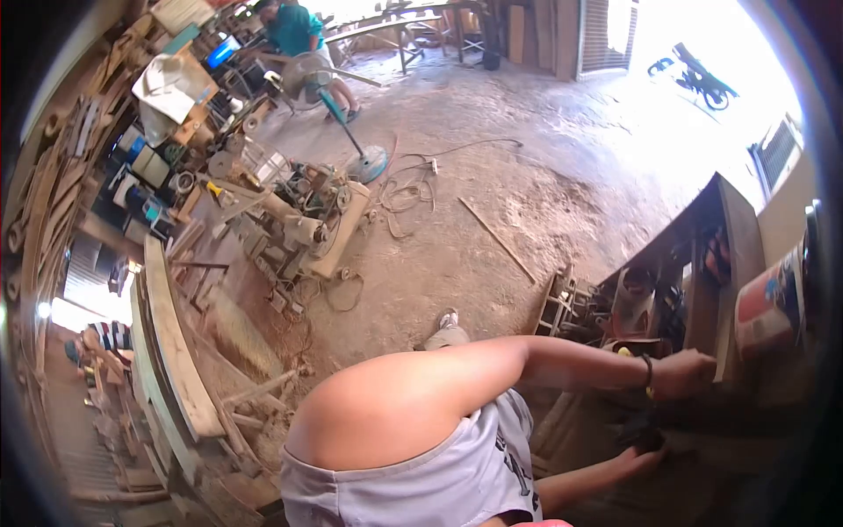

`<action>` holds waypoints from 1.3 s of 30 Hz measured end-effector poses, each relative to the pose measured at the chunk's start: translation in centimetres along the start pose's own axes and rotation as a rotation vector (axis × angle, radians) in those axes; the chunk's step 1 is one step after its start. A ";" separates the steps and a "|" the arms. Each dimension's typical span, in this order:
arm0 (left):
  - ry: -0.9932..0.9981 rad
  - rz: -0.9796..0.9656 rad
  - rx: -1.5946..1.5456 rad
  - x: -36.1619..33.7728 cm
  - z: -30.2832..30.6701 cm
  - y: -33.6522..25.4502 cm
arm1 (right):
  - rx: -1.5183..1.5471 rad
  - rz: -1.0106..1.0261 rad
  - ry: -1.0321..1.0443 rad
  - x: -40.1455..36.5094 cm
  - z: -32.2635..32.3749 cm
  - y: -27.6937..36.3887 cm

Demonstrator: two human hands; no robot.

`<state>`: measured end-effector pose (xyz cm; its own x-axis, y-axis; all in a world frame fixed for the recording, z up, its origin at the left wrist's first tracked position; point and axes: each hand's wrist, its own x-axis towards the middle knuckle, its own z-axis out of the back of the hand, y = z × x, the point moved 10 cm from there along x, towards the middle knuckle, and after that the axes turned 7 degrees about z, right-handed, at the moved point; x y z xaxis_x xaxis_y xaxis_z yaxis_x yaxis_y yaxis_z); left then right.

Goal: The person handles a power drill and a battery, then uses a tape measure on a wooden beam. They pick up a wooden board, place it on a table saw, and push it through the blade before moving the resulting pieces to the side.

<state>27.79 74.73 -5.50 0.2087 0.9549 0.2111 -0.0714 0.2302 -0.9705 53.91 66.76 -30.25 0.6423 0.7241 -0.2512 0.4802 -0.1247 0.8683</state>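
My left hand (687,374), with a dark band at the wrist, is stretched out to the right side of the view. Its fingers are curled closed beside the edge of a wooden panel (727,329), part of an open cabinet-like wooden piece (738,206). What lies inside the fingers is hidden. Lower down, my right hand (645,460) is closed around a dark object (643,436); deep shadow hides its kind. Near my left forearm, several cluttered items and a wooden frame (562,303) stand by the cabinet piece.
A bench machine (320,233) and a standing fan (364,164) occupy the floor ahead. Cables (408,189) and a thin stick (496,239) lie there. Long boards (180,342) are stacked left. A person in a teal shirt (294,31) stands farther back; another (105,338) is far left.
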 end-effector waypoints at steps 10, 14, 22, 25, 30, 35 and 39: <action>-0.031 -0.092 0.135 -1.0 -0.1 -0.7 | 0.015 0.072 0.098 1.1 -1.1 -3.1; -0.054 -0.055 0.053 -3.6 3.3 0.0 | -0.022 0.067 0.114 0.9 -2.0 -4.6; 0.297 0.572 -0.301 -18.9 13.6 14.8 | -0.161 0.077 0.120 1.0 -2.5 -6.6; 0.180 0.669 -0.223 -28.1 20.8 22.5 | -0.278 0.119 0.116 1.2 -2.6 -7.0; -0.041 1.353 0.250 -52.9 33.5 42.7 | -0.548 0.215 0.102 -1.3 -3.0 -8.8; -0.069 1.887 0.001 -74.3 34.2 45.9 | -0.847 0.244 0.180 -8.8 -5.2 -15.1; -0.155 1.955 -0.360 -80.7 30.0 46.7 | -1.070 0.077 0.414 -16.2 -7.7 -24.6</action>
<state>-21.62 14.03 -64.40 0.0326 -0.1709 -0.9848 0.1119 -0.9785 0.1735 27.12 63.30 -44.22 0.3073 0.9318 -0.1934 -0.4322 0.3177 0.8439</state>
